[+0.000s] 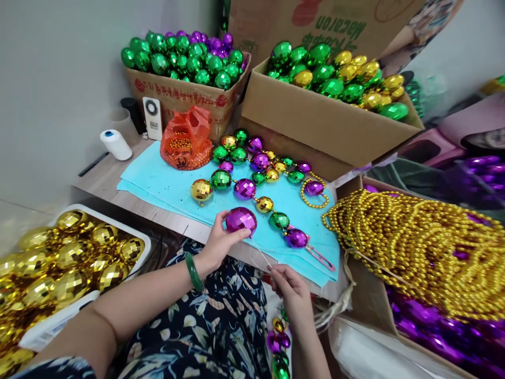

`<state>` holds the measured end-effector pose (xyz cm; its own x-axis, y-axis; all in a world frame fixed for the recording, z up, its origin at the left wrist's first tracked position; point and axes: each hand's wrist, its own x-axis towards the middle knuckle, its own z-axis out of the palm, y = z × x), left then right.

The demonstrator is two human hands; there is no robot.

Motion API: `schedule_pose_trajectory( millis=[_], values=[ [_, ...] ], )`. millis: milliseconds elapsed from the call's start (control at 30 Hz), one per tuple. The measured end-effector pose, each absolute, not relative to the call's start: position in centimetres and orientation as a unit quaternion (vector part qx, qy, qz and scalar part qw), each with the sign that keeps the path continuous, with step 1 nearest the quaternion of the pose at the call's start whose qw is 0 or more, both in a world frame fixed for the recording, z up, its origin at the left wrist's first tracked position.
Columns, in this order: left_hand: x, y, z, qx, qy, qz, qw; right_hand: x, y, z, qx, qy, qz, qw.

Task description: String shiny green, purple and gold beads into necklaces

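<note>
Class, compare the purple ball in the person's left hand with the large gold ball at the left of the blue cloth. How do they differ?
Colour: the purple ball is purple; the gold ball is gold.
Support: the purple ball is held in the left hand, while the gold ball rests on the blue cloth.
Apparent size: the purple ball looks larger than the gold ball.
Shared: both are shiny and faceted.
</note>
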<state>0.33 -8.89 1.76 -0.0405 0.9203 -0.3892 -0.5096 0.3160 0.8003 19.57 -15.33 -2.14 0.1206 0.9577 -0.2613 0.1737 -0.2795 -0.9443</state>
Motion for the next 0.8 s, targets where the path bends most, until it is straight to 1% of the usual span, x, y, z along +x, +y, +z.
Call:
schedule_pose_trajectory(
  millis=[167, 333, 633, 733, 800],
  values=[
    [0.5, -9.3, 1.0, 0.275, 0.468, 0.562, 0.624, 19.1, -14.5, -3.1, -0.63, -0.411, 0.524, 0.4],
    [0.2, -9.5, 0.9, 0.281, 0.475, 0.564, 0.614, 19.2, -13.9, -3.5, -0.622, -0.416, 0.529, 0.4],
    [-0.6, -8.7, 1.0, 0.247, 0.465, 0.559, 0.641, 19.3, -13.2, -3.4, -0.634, -0.423, 0.526, 0.377],
    [-1.7, -7.2, 0.7, 0.188, 0.471, 0.56, 0.655, 19.8, -13.0, -2.5, -0.648, -0.43, 0.513, 0.363],
    [-2.6, -6.1, 0.4, 0.15, 0.48, 0.557, 0.662, 20.4, -13.0, -1.8, -0.659, -0.451, 0.485, 0.357]
  ],
)
